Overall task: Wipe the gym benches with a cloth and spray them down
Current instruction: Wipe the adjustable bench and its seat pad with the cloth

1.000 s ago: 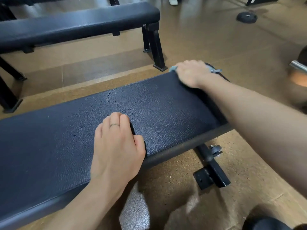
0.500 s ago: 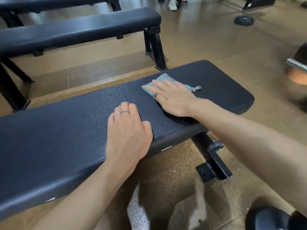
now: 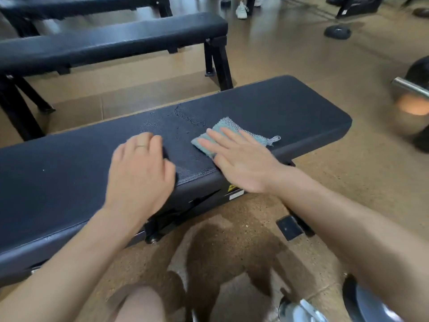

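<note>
A black padded gym bench (image 3: 290,105) runs across the view in front of me, with wet spray droplets on its middle. A small grey-blue cloth (image 3: 226,127) lies flat on the pad. My right hand (image 3: 239,159) presses on the cloth with fingers spread, covering its near half. My left hand (image 3: 139,170), wearing a ring, rests on the pad just left of the cloth with fingers curled, holding nothing. No spray bottle is in view.
A second black bench (image 3: 111,40) stands parallel behind, and a third beyond it. A weight plate (image 3: 337,32) lies on the floor at the back right. A dumbbell (image 3: 413,89) sits at the right edge. Someone's white shoe (image 3: 241,10) shows at the top.
My right hand has slid the cloth from the bench's far right end toward the middle and the near edge. The left hand stayed on the pad.
</note>
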Available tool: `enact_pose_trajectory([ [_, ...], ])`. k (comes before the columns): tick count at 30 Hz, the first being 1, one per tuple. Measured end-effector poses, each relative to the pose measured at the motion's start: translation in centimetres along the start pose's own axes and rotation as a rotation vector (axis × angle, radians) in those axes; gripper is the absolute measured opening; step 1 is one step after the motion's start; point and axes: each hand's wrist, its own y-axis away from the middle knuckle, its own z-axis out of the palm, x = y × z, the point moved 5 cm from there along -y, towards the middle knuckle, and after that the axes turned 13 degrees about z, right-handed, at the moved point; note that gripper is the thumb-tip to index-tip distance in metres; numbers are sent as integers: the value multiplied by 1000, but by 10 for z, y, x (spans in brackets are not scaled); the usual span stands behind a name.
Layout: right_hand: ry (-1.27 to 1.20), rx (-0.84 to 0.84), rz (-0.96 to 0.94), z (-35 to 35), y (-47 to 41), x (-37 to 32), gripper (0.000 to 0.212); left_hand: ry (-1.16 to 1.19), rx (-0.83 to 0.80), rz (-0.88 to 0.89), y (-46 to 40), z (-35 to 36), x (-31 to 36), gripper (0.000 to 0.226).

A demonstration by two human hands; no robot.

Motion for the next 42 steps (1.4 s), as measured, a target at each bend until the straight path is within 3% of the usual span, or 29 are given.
enact_pose_trajectory([
  [2,39,66,53,-8,-16,37,62,61,-1,-60,14,2,-18,44],
  [5,67,123,374,-15,-26,94,60,139,-17,-130,20,5,-22,46],
  [7,77,156,464,-5,-16,77,67,96,-29,-147,19,7,-19,44],
  [9,62,187,327,8,-3,7,74,65,-63,-145,16,10,-16,43],
  [12,-45,223,80,26,11,-81,67,52,-74,-120,17,12,-18,44],
  [14,-22,175,24,20,13,-78,67,68,-61,-105,20,10,-20,45],
  [16,102,217,37,11,10,-30,65,91,-70,-101,21,10,-21,46],
  [19,98,233,410,-4,7,68,71,74,-83,-110,21,11,-19,47],
  [21,65,277,523,1,11,60,69,64,-100,-118,19,11,-17,47],
  [25,-50,392,195,33,29,-69,55,82,-117,-107,19,11,-18,50],
  [28,-101,275,-15,31,36,-88,54,99,-105,-89,21,10,-20,51],
  [30,31,245,-13,20,28,-44,57,117,-108,-86,22,9,-21,51],
  [33,89,203,320,-5,8,48,61,108,-110,-89,23,8,-20,52],
  [35,77,114,403,-5,2,48,59,97,-123,-88,22,9,-19,53],
  [39,-8,43,-11,14,0,-69,53,122,-108,-78,23,9,-19,55],
  [42,-43,-65,-115,19,-39,-103,53,181,-68,-136,22,10,-22,53],
])
